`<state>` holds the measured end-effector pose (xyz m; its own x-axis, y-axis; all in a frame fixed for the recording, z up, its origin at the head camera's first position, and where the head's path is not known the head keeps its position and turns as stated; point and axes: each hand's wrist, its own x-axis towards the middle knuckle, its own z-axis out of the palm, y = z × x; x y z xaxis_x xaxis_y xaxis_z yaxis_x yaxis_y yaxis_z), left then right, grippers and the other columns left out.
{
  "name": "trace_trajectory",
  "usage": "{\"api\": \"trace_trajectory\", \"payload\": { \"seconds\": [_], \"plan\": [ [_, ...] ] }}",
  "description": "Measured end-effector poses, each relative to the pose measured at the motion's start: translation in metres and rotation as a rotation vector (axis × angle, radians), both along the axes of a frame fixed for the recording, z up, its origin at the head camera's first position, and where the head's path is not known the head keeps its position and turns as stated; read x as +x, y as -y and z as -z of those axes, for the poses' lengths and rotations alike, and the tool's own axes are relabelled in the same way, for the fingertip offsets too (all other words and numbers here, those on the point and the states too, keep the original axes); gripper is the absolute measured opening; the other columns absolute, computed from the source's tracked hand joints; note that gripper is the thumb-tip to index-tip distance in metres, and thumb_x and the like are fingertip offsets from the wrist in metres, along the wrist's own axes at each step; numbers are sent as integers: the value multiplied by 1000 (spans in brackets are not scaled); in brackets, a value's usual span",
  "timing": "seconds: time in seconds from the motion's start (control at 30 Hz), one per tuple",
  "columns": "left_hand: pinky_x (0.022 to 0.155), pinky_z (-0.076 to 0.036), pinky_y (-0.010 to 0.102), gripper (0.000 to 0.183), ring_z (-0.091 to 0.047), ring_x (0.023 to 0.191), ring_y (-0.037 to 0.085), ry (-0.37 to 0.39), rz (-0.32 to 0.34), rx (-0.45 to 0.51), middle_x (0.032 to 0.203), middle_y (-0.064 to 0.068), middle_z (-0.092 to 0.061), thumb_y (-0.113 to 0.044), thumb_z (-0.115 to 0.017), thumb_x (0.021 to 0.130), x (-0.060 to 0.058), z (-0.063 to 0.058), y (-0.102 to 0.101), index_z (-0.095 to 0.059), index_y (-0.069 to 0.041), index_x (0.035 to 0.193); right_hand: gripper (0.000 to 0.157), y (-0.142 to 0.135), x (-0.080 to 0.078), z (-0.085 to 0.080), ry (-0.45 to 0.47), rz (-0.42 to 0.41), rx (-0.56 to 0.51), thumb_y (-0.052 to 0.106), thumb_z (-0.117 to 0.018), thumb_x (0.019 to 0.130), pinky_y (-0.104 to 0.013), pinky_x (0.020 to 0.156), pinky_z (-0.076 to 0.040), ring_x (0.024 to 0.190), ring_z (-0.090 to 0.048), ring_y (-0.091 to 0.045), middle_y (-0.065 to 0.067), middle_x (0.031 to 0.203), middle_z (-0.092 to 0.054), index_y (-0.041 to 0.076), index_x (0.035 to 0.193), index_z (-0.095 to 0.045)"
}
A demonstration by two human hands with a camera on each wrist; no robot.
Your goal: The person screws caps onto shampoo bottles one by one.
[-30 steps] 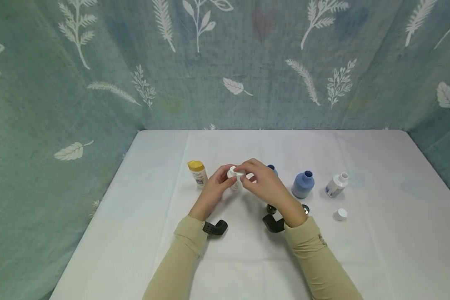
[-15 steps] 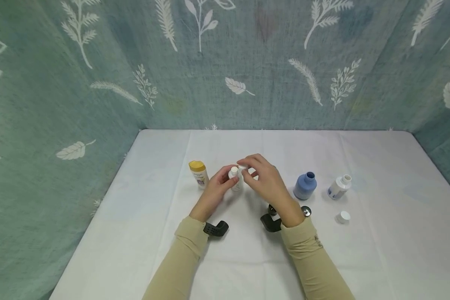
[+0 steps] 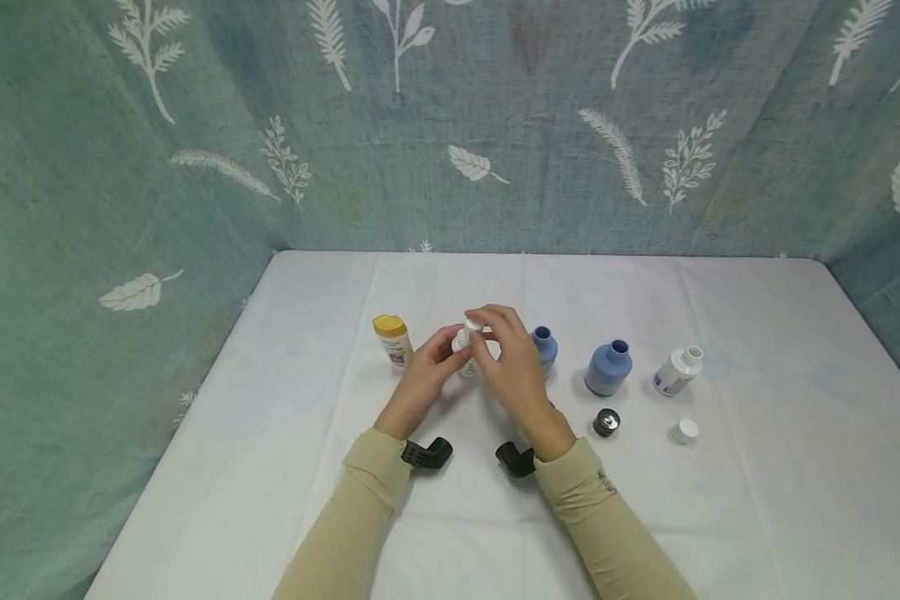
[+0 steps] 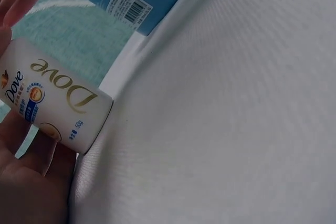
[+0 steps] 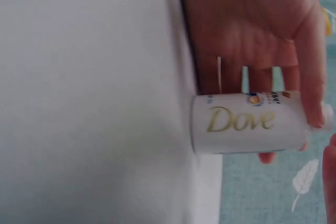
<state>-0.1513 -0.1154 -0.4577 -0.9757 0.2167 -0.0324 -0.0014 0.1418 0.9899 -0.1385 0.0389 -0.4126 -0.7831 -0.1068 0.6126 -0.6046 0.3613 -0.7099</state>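
Note:
A small white Dove bottle point(image 4: 63, 93) stands upright on the white tabletop, and my left hand point(image 3: 420, 379) grips it, fingers wrapped around its body. Over the bottle's neck, my right hand point(image 3: 512, 367) pinches a white cap point(image 3: 474, 325) between thumb and fingers. From the right wrist, the gold lettering on the Dove bottle point(image 5: 241, 124) shows, with the left thumb up by the neck. Only a bit of the right fingertips enters that view's right edge. Just beyond the right hand is an uncapped blue bottle point(image 3: 545, 354), partly covered by it.
Left of the hands stands a white bottle with a yellow cap point(image 3: 393, 342). Toward the right are another open blue bottle point(image 3: 608, 369) and an open white bottle point(image 3: 677, 371). A dark shiny cap point(image 3: 607, 422) and a white cap point(image 3: 685, 431) lie in front of them.
My right hand has brought the white cap from beside the bottle's neck up over it, the forearm swinging left. The nearer blue bottle shows again. My left hand keeps its grip.

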Motion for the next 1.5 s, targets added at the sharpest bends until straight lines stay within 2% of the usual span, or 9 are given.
{"api": "trace_trajectory", "payload": {
  "seconds": [0.3,0.4,0.63,0.9,1.03,1.13,1.27,1.37,1.5],
  "plan": [
    [95,-35,38,40,-46,115,13,-83,-29,-74,121,-6,-53,-44,-58,83,2,-1,-2,-54,-27,119,26,6,-1,9,-18,16,57,7,-57,86,-25,79,-44,93,-53,-10,1,113,-54,11,112,-60],
    [94,-37,35,34,-48,112,12,-106,-20,-81,119,-5,-55,-38,-57,86,3,-2,-2,-56,-25,118,25,7,0,11,-19,16,79,9,-58,86,-25,79,-44,95,-53,-10,1,112,-55,11,112,-60],
    [92,-40,35,31,-49,112,18,-97,-8,-55,122,2,-54,-21,-54,89,12,-19,-5,-56,-14,120,25,8,0,15,-15,18,88,10,-58,86,-24,76,-44,90,-52,-9,1,112,-55,10,111,-60],
    [94,-37,33,30,-48,113,14,-86,-23,-141,123,-3,-53,-25,-55,89,16,-27,-6,-57,-19,118,24,8,1,14,-8,40,104,9,-60,85,-25,74,-44,87,-51,-8,0,110,-54,11,109,-61],
    [96,-35,36,32,-45,116,17,-92,-35,-143,125,-2,-52,-28,-57,88,13,-23,-5,-57,-21,119,24,8,1,13,12,53,116,11,-60,85,-25,73,-44,85,-50,-8,0,108,-54,11,108,-62],
    [97,-34,35,34,-44,117,15,-86,-40,-130,125,-5,-51,-34,-58,86,9,-14,-3,-56,-25,119,23,8,1,12,29,59,124,12,-58,86,-25,73,-44,86,-50,-8,0,109,-54,11,110,-61],
    [96,-35,33,39,-44,117,13,-108,-42,-121,126,-6,-50,-41,-58,84,4,-3,-2,-55,-26,121,26,7,1,12,35,50,126,8,-54,87,-23,79,-44,96,-53,-7,1,114,-55,10,113,-60],
    [96,-35,34,42,-44,117,13,-126,-46,-121,127,-4,-49,-43,-58,84,4,0,-2,-54,-24,122,29,7,1,13,24,42,131,5,-52,87,-22,83,-44,102,-53,-6,2,117,-56,10,115,-59],
    [96,-35,32,41,-43,117,12,-117,-48,-131,128,-5,-49,-41,-57,85,4,1,-2,-54,-25,122,29,6,1,14,15,42,129,4,-54,86,-21,82,-44,98,-54,-6,2,115,-57,10,114,-60]
  ]
}}
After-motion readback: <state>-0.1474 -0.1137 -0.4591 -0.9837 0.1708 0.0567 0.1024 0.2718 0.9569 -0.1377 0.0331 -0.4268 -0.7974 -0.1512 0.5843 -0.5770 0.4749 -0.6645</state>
